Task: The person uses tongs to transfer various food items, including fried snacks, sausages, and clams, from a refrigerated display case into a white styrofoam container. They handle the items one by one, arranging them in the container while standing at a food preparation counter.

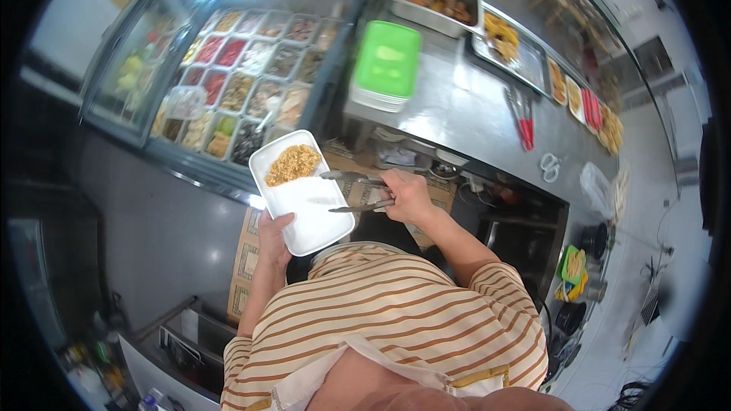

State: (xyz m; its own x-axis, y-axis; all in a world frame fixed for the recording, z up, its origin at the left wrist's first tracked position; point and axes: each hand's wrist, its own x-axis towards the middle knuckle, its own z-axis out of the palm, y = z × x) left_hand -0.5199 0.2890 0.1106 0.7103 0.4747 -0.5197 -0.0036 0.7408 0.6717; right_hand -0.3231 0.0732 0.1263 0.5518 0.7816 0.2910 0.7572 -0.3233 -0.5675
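Left hand [274,237] holds plain white tray [308,224]; right hand [409,196], tongs [356,177]

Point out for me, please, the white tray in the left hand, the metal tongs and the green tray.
White tray [306,222]: head view, on a bare part of its floor.
Metal tongs [354,176]: head view, on the upper of the two arms.
Green tray [387,68]: head view, on its broad upper face.
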